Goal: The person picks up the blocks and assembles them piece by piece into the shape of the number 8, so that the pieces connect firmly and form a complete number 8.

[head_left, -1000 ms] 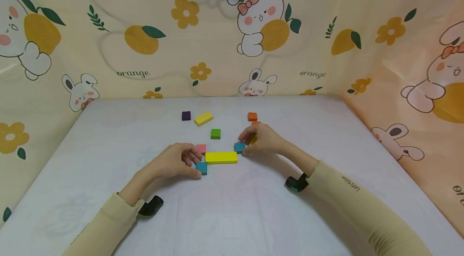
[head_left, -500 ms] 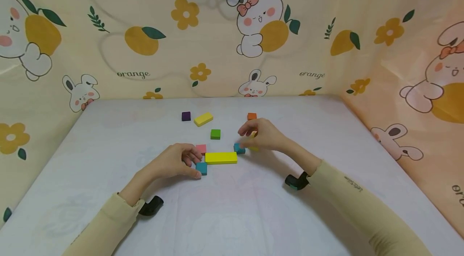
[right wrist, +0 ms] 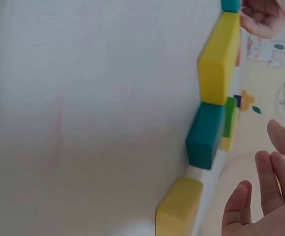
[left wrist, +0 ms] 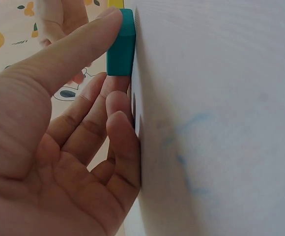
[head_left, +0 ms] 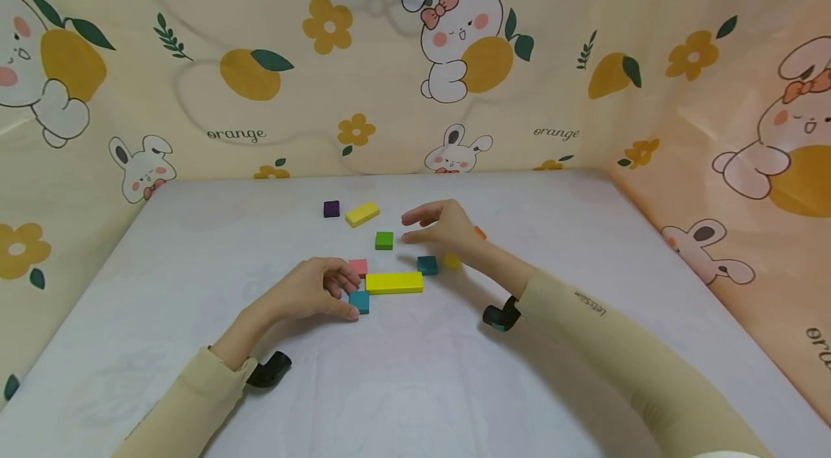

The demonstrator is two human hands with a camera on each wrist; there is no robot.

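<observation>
My left hand (head_left: 311,290) rests at the left end of the block group, its thumb and fingers pinching a small teal block (head_left: 359,302); the left wrist view shows the thumb on this teal block (left wrist: 121,49). A pink block (head_left: 358,267) lies by its fingers, and a long yellow block (head_left: 394,283) lies just to the right. My right hand (head_left: 448,231) hovers with nothing in its spread fingers, right of a green block (head_left: 384,241). Below it sit a second teal block (head_left: 427,265), at the long block's right end, and a yellow block (head_left: 452,261), partly hidden by the wrist.
Farther back lie a dark purple block (head_left: 332,209) and a tilted yellow block (head_left: 362,213). An orange block (head_left: 480,232) shows partly behind my right hand. A patterned cloth (head_left: 376,83) stands behind the white table (head_left: 415,386).
My right hand has left the second teal block and moved back and to the left, toward the green block, with its fingers spread. The left hand has stayed in place.
</observation>
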